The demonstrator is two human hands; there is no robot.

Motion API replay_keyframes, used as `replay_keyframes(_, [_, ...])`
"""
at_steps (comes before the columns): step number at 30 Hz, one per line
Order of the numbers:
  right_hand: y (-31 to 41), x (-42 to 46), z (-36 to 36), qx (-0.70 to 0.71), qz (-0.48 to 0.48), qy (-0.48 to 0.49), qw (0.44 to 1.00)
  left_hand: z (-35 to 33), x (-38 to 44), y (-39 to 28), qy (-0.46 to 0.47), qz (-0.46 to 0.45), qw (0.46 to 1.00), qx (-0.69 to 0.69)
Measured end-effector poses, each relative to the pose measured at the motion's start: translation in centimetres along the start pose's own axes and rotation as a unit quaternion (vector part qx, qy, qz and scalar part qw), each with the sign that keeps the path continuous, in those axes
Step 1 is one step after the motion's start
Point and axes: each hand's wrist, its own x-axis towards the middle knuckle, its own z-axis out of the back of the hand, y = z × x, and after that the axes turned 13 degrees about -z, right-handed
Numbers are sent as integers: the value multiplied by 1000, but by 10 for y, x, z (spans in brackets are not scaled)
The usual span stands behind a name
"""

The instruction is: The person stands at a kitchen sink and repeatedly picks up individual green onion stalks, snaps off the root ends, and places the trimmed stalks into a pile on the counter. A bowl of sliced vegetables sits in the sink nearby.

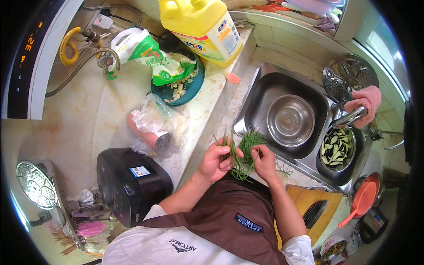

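My left hand (217, 159) grips several thin green stalks (234, 155), which look like chives, between thumb and fingers. Some stalks droop below it, over the counter edge in front of my apron. A thicker bunch of the same greens (250, 145) lies just beyond, against the near corner of the steel sink (255, 116). My right hand (264, 161) is at the right side of this bunch, thumb and fingertips drawn together. Whether a thin stalk is pinched there is too small to tell.
A steel bowl (291, 120) sits in the large basin; a bowl of cut vegetable pieces (337, 147) is in the small one. Left stand a black rice cooker (132, 185), a plastic-wrapped roll (149, 132) and a yellow jug (205, 33). A wooden cutting board (301, 202) lies right.
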Motion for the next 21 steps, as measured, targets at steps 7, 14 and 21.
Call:
replay_keyframes(7, [93, -12, 48, 295, -42, 153, 942, -21, 11, 18, 23, 51, 998, 27])
replay_keyframes(14, [113, -22, 53, 205, 47, 121, 970, -22, 15, 30, 65, 39, 972, 223])
replay_keyframes(21, [80, 3, 52, 270, -79, 19, 959, -8, 12, 19, 45, 5, 947, 317])
